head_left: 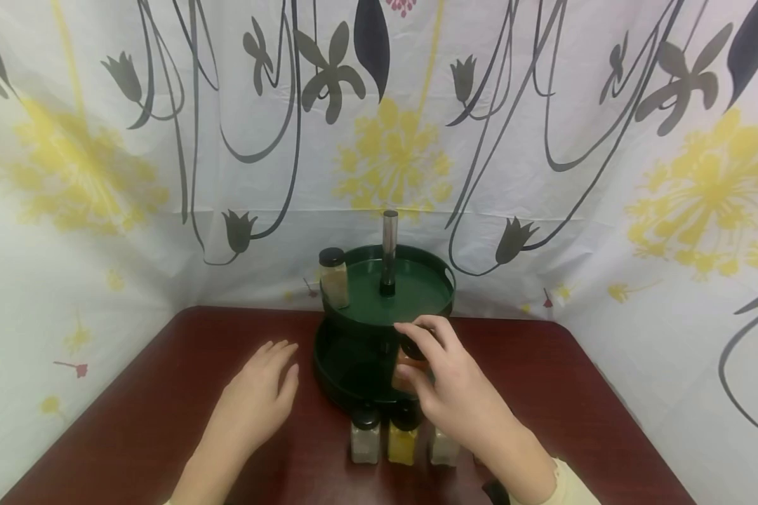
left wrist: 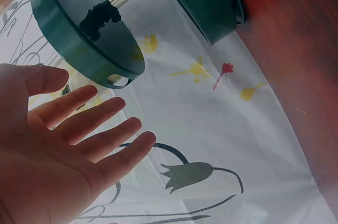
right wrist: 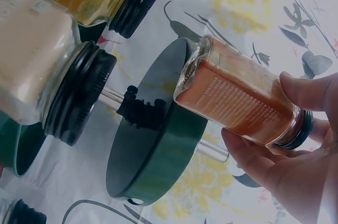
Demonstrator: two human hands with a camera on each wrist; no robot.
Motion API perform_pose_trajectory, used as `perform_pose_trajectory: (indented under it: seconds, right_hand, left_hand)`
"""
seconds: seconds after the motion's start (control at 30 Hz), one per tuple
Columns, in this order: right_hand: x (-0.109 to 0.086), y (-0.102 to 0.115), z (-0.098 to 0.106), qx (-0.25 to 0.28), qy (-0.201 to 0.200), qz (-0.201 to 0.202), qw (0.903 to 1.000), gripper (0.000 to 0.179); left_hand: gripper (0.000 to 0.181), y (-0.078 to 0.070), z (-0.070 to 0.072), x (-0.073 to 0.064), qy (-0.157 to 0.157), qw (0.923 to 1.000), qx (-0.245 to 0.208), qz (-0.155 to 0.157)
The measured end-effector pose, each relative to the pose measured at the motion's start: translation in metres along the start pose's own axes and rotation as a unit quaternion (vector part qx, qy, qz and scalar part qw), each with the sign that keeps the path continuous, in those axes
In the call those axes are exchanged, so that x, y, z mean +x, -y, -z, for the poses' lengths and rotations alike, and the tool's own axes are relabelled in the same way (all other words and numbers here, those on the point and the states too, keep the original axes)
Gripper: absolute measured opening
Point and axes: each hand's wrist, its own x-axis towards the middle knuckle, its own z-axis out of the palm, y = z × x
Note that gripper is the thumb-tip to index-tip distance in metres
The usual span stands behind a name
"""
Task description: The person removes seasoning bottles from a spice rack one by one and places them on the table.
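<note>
My right hand (head_left: 457, 393) grips a glass spice jar of orange-red powder (right wrist: 237, 97) near its black lid, with thumb and fingers round it. In the head view that jar is held in front of the lower tier of a green two-tier turntable rack (head_left: 410, 280), just under the upper tier's front rim. To the left of the rack, my left hand (head_left: 253, 393) hovers with its fingers extended and nothing in it. On the upper tier's left side stands a black-lidded jar of tan powder (head_left: 335, 284).
In front of the rack stand a jar of pale powder (head_left: 366, 445), a jar of yellow powder (head_left: 402, 445) and another pale jar (head_left: 443, 449) partly behind my right hand. A dark object (head_left: 495, 491) shows beside my right forearm. Patterned cloth (head_left: 278, 175) surrounds the red-brown table (head_left: 227, 330).
</note>
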Motion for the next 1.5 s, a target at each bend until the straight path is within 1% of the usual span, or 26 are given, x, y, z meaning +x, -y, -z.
perform_pose_trajectory:
  seconds: [0.17,0.57,0.67,0.8,0.9,1.07,1.17,1.33,1.4,1.5]
  right_hand:
    - [0.0,-0.001,0.0,0.0,0.001,-0.003,1.0,0.056]
    - [0.002,0.001,-0.003,0.001,0.01,-0.005,0.9999,0.057]
    - [0.007,0.005,-0.007,0.007,0.017,-0.002,0.9998,0.055]
    - [0.012,0.01,-0.014,0.03,0.033,-0.001,0.999,0.055]
    - [0.015,0.015,-0.024,0.048,0.05,0.0,0.9976,0.055]
    - [0.018,0.027,-0.042,0.062,0.065,0.015,0.9959,0.054]
    - [0.02,0.034,-0.053,0.073,0.079,0.021,0.994,0.053]
    - [0.023,0.042,-0.069,0.086,0.111,0.028,0.9897,0.053]
    - [0.023,0.044,-0.076,0.08,0.12,0.034,0.9889,0.052]
    - [0.022,0.046,-0.085,0.061,0.136,0.044,0.9878,0.051]
  left_hand:
    - [0.042,0.001,0.0,-0.002,-0.011,0.9999,-0.001,-0.006]
    - [0.043,0.002,0.001,0.0,-0.024,0.9996,-0.005,-0.015]
    - [0.042,0.002,0.002,0.001,-0.028,0.9994,-0.008,-0.016]
    - [0.042,0.0,0.004,0.004,-0.036,0.9989,-0.013,-0.025]
    - [0.042,-0.003,0.005,0.01,-0.043,0.9983,-0.012,-0.038]
    - [0.042,-0.008,0.007,0.023,-0.05,0.9967,-0.005,-0.063]
    - [0.042,-0.009,0.008,0.032,-0.047,0.9957,-0.005,-0.079]
    - [0.042,-0.006,0.012,0.048,-0.02,0.996,-0.038,-0.078]
    - [0.042,-0.004,0.013,0.054,-0.004,0.9956,-0.054,-0.077]
    - [0.045,0.0,0.012,0.062,0.018,0.9939,-0.067,-0.086]
